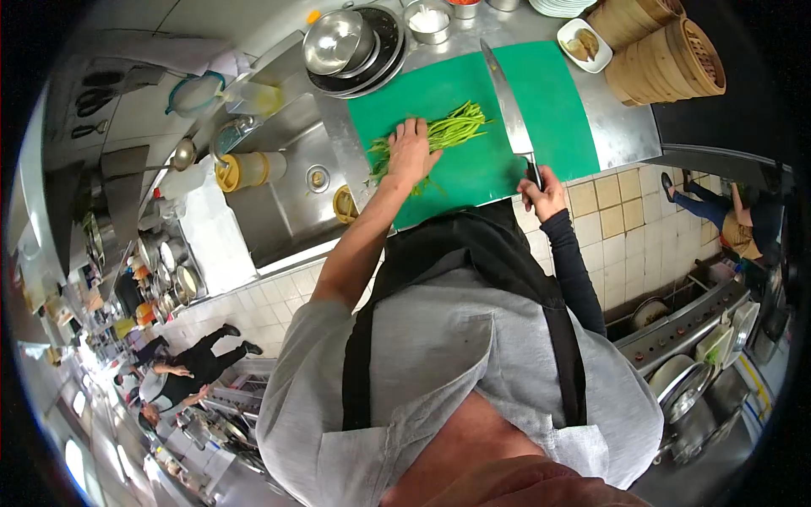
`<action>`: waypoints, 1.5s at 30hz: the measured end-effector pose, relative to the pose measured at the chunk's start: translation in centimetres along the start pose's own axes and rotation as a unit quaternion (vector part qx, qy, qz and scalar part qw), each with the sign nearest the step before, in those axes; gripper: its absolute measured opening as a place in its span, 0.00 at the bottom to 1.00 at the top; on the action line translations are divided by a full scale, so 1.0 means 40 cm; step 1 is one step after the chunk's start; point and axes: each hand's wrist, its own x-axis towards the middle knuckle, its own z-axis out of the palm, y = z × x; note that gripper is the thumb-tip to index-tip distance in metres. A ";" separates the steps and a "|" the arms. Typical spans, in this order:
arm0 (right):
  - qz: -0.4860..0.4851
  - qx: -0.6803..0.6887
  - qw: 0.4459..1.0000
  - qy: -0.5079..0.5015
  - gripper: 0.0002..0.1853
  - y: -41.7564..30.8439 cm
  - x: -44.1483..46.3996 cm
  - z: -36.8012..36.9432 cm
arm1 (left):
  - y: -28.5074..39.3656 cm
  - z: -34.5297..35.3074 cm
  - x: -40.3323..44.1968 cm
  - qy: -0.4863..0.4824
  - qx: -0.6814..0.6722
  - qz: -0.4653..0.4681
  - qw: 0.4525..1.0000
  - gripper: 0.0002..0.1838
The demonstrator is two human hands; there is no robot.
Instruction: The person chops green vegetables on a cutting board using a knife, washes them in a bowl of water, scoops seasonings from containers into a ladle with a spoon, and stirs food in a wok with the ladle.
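A bunch of thin green vegetable stalks (456, 127) lies on the green cutting board (473, 173), cut-looking ends pointing right and leafier parts toward the left. My left hand (410, 152) rests over the bunch, its fingers and thumb around the stalks and holding them against the board. In my right hand (543, 193) is the black handle of a large kitchen knife (509, 106). The blade lies over the board to the right of the stalks, apart from them, its tip toward the far edge. My right hand is just off the board's near edge.
A sink (291, 207) adjoins the board on the left. Metal bowls (338, 42) on dark trays stand behind it. Bamboo steamers (663, 63) and a small white dish (585, 46) of food are at right. Co-workers (198, 367) stand farther off, left and right.
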 end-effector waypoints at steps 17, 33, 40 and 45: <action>-0.106 -0.487 0.866 0.038 0.17 0.042 -0.031 0.157 | -0.002 0.060 -0.013 0.019 -0.004 0.034 0.999 0.24; -0.066 -0.541 0.838 0.021 0.17 0.013 -0.027 0.200 | -0.001 0.109 -0.006 0.046 0.053 0.046 0.996 0.22; -0.037 -0.524 0.850 0.035 0.19 0.132 0.079 0.237 | -0.001 0.110 -0.007 0.048 0.089 0.071 0.992 0.21; -0.048 -0.518 0.853 0.045 0.21 0.100 0.146 0.278 | -0.027 0.117 -0.039 0.091 0.059 0.097 0.989 0.20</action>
